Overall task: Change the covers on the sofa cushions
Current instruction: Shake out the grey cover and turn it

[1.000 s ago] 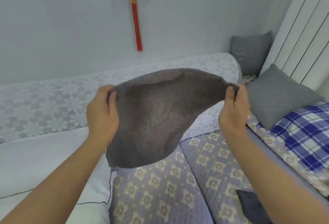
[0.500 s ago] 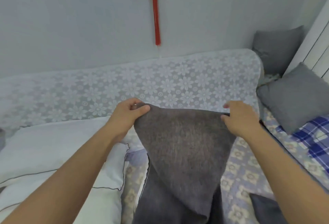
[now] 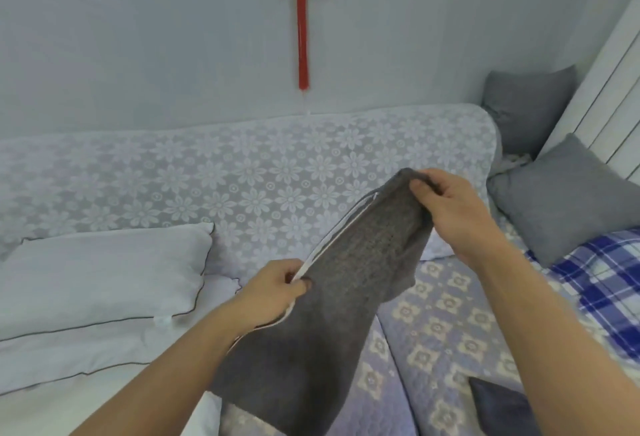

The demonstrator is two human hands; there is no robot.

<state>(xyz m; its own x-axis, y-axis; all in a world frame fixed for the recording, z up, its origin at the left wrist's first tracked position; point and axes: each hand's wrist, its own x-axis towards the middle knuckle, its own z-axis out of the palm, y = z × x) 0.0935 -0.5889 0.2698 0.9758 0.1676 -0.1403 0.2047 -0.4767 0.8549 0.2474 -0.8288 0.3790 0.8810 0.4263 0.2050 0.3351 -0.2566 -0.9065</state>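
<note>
the grey cover [image 3: 346, 283] hangs slack between both hands, above the sofa seat [image 3: 433, 324]. the left hand [image 3: 273, 290] pinches its pale-edged opening low down; the right hand [image 3: 446, 200] grips the top corner, fingers curled round the cloth. the bare white cushion [image 3: 104, 272] lies just left of the left hand. the risk, i judge: the limp cloth folds shut, so the opening is lost or only one layer is held, and stuffing the cushion in could jam or twist the cover.

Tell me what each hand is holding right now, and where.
Both hold the grey cushion cover: the left hand pinches its white-lined edge, and the right hand grips the top corner.
</note>
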